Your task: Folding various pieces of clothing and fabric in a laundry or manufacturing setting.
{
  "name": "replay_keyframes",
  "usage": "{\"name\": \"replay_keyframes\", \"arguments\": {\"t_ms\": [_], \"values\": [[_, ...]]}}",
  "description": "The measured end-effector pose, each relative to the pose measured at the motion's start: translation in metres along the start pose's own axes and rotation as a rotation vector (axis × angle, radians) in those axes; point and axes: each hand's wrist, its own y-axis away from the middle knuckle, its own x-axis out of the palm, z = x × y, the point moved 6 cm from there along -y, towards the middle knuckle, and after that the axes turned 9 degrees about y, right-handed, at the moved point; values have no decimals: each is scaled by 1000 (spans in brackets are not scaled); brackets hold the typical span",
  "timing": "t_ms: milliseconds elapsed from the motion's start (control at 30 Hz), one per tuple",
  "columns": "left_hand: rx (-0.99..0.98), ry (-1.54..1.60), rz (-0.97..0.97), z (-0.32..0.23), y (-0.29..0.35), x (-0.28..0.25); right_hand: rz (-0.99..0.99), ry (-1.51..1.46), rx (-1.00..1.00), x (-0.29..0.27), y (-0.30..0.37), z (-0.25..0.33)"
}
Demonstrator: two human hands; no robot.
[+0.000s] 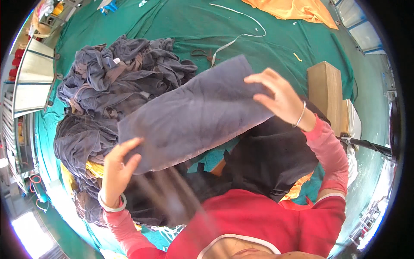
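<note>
A folded dark grey-blue cloth (194, 112) stretches slantwise in front of me, its right end higher than its left. My left hand (118, 166) holds its lower left corner, thumb and forefinger lying over the fabric and the other fingers hidden. At the opposite end, my right hand (278, 95) grips the cloth with thumb and fingers bent over the edge. Close behind and to the left lies a big heap of crumpled grey-blue cloths (125, 82). Black fabric (271, 151) covers my lap below the held cloth.
A green sheet (280, 43) spreads underneath. On it lie scissors (205, 54), a white strip (239, 36) and orange cloth (293, 11) at the far edge. A brown cardboard box (324, 88) stands at right, beside a black pole (368, 146). White wheeled carts (34, 77) stand far left.
</note>
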Motion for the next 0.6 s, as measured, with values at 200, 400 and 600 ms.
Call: {"name": "replay_keyframes", "arguments": {"t_ms": [200,400,600], "values": [[165,-665,-235,1,-4,13,-287,496,-134,15,5,35],[326,-701,12,37,-48,80,168,542,-263,82,-15,30],[205,332,-137,83,-90,28,303,551,-220,85,0,1]]}}
